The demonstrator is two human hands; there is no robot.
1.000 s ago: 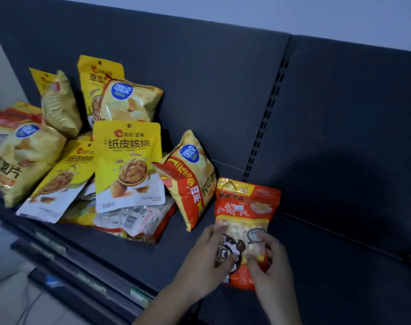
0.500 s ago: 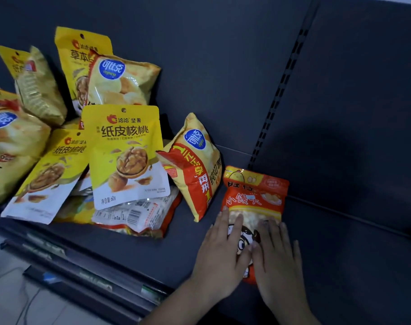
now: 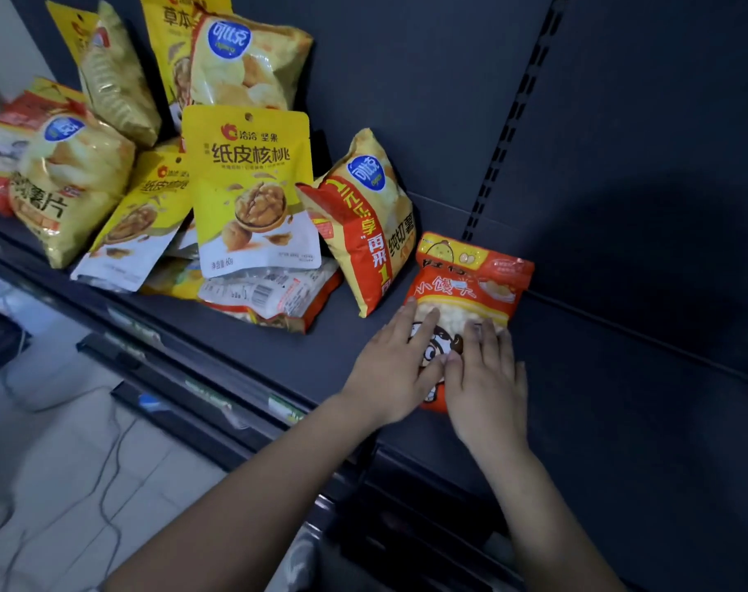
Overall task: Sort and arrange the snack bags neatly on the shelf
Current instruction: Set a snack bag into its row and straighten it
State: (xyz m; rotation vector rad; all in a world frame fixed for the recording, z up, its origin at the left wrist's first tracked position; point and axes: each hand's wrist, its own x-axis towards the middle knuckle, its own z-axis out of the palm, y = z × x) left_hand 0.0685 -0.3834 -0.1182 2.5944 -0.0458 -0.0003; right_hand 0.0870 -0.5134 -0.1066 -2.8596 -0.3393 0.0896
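Pressing flat on the orange snack bag (image 3: 470,284), the left hand (image 3: 395,369) and the right hand (image 3: 485,382) lie side by side over its lower half, thumbs touching. Each grip is wide: the fingers are straight and spread on the bag's face, curled round nothing. The bag lies on the dark shelf (image 3: 620,399) about midway along it, its top reaching the shelf's back edge just below the slotted upright (image 3: 513,121) of the back panel (image 3: 428,79).

Just beside it, toward the shelf's left end, a yellow-and-red chip bag (image 3: 363,220) stands tilted. Further left, a walnut bag (image 3: 252,190) leans upright on a flat clear packet (image 3: 270,292). Behind and beyond it, more yellow bags (image 3: 77,177) sit heaped against the back panel, overlapping one another as far as the left end. Pale floor (image 3: 65,463) shows below the shelf's front edge.
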